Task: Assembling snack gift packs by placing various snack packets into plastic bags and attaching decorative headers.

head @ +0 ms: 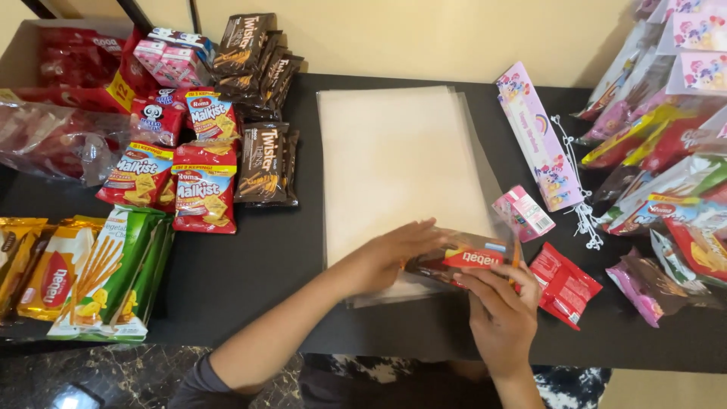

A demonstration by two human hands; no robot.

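My left hand (394,254) and my right hand (500,310) both grip a clear plastic bag (462,257) with a brown and red snack packet inside it, held over the near edge of a stack of clear plastic bags (394,163) on the black table (273,257). The left hand holds the bag's left end and the right hand its near right side. A small pink box (524,213) and a red packet (562,284) lie just right of my hands.
Red cracker packets (193,193), brown wafer packets (261,163) and green and gold stick packets (113,276) lie on the left. A pink header card (538,136), white twist ties (583,204) and filled goodie bags (666,167) sit on the right.
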